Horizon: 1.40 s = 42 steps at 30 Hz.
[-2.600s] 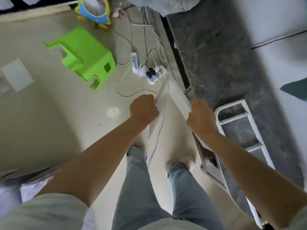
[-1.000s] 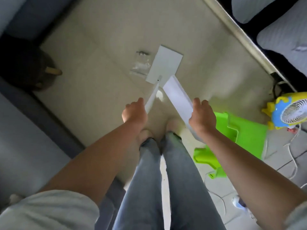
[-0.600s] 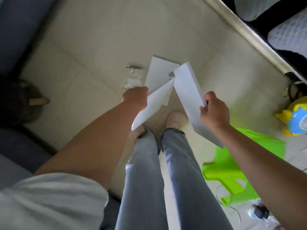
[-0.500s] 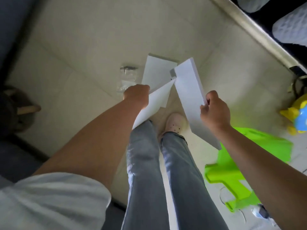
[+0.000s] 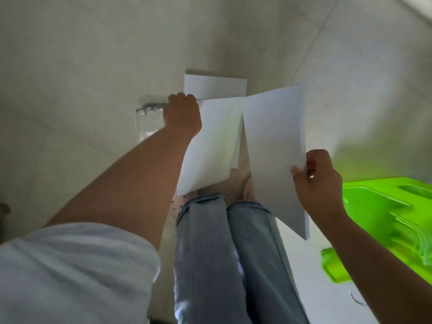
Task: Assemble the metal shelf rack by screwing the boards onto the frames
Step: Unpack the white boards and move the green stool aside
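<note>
You stand on a pale tiled floor (image 5: pixel 93 54) with thin grout lines. A bright green plastic stool (image 5: pixel 385 220) sits at your right.

We reach both bare arms forward and down over our legs. Our left hand (image 5: pixel 183 113) curls over the top corner of one board (image 5: pixel 210 146). Our right hand (image 5: pixel 315 181) pinches the side edge of another board (image 5: pixel 273 141), thumb on its face.
</note>
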### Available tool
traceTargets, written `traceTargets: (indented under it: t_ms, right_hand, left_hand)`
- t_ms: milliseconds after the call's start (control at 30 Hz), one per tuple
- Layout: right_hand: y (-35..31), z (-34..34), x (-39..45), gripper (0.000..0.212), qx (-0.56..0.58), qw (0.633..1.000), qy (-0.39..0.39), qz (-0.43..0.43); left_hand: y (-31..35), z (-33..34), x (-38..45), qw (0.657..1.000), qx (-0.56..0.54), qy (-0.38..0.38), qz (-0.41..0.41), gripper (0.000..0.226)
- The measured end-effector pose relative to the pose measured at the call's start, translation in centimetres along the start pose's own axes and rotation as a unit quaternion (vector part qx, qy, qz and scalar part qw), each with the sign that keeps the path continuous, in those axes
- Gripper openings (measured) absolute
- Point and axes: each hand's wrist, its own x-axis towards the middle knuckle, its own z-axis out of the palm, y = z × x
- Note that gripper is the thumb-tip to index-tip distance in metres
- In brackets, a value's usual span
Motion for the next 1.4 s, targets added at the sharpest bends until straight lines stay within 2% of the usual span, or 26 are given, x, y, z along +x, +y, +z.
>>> traceTargets:
  t_ms: [133, 233, 333, 433, 500, 567, 700, 833, 1000, 1233, 1400]
  right_hand:
    - [-0.2, 2.0, 0.8, 0.015, 0.038, 0.999, -0.019, -0.004]
    - [-0.6, 3.7, 2.0, 0.021, 0.077, 0.996, -0.043, 0.013]
    - [-0.9, 6.0, 3.8, 0.027, 0.147, 0.983, -0.084, 0.072]
    - [-1.0, 8.8, 5.8, 0.03, 0.261, 0.945, -0.131, 0.149]
    - [-0.8, 10.9, 7.0, 0.024, 0.295, 0.927, -0.141, 0.184]
    - [-0.3, 12.7, 8.1, 0.015, 0.256, 0.936, -0.13, 0.204]
    - [1.4, 13.4, 8.8, 0.042, 0.134, 0.955, -0.147, 0.22]
    - [1.1, 10.0, 6.0, 0.038, -0.032, 0.968, -0.208, 0.134]
    - [-2.9, 3.7, 1.9, 0.032, -0.13, 0.974, -0.186, 0.019]
    - [-9.5, -7.6, -1.1, 0.032, -0.155, 0.982, -0.064, -0.084]
    - [-6.8, -13.5, -5.9, 0.032, -0.112, 0.992, 0.002, -0.054]
  left_hand:
    - [1.3, 2.7, 2.0, 0.994, -0.106, -0.023, 0.026, 0.058]
    - [1.9, 4.0, 2.5, 0.989, -0.135, -0.037, 0.042, 0.049]
    - [0.8, 4.9, 2.1, 0.988, -0.145, -0.046, 0.003, 0.032]
    - [-0.7, 5.9, 1.1, 0.989, -0.127, -0.078, 0.005, 0.027]
    - [-1.6, 6.6, 0.7, 0.989, -0.113, -0.098, 0.02, 0.028]
    - [-2.3, 7.0, 0.2, 0.988, -0.095, -0.12, 0.028, 0.033]
    - [-2.5, 6.5, -0.5, 0.989, -0.054, -0.134, 0.044, 0.038]
    - [-1.3, 4.1, -2.1, 0.988, -0.011, -0.138, 0.06, 0.036]
    - [2.7, -1.9, -6.9, 0.989, 0.057, -0.088, 0.103, 0.028]
    - [7.4, -11.3, -15.6, 0.982, 0.144, -0.025, 0.122, 0.036]
    - [10.2, -16.0, -21.2, 0.963, 0.193, 0.032, 0.183, 0.037]
